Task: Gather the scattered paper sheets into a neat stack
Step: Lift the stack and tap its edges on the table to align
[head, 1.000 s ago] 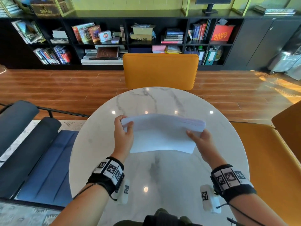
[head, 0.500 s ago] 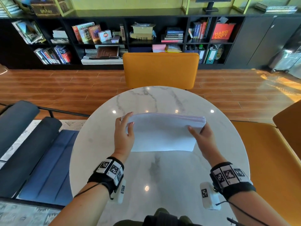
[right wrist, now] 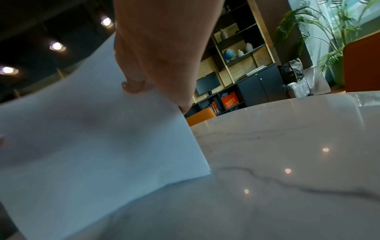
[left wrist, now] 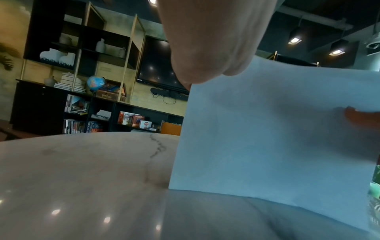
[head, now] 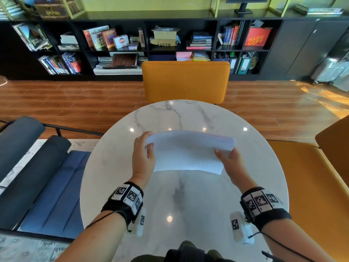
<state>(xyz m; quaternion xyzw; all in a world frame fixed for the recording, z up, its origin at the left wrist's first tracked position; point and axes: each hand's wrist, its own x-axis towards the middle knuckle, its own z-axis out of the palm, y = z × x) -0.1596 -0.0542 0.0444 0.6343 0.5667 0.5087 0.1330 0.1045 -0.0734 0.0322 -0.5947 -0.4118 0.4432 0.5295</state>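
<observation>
A stack of white paper sheets point(head: 187, 154) stands on its lower long edge on the round marble table point(head: 188, 114), leaning toward me. My left hand point(head: 144, 155) grips the stack's left side, thumb in front and fingers behind. My right hand point(head: 226, 159) grips its right side the same way. In the left wrist view the paper stack point(left wrist: 277, 138) fills the right half and meets the table point(left wrist: 82, 170) at its bottom edge. The right wrist view has the paper stack point(right wrist: 92, 138) on the left, with my right hand's thumb point(right wrist: 133, 84) pressed on it.
An orange chair point(head: 186, 81) stands at the table's far side and another orange seat point(head: 311, 186) at its right. A blue and dark cushioned bench point(head: 37, 176) lies to the left. Black bookshelves point(head: 132, 44) line the far wall beyond the wooden floor.
The held stack has shifted slightly and its bottom edge now meets the table, the right corner lower; its top edges look more even. Both hands keep their grip.
</observation>
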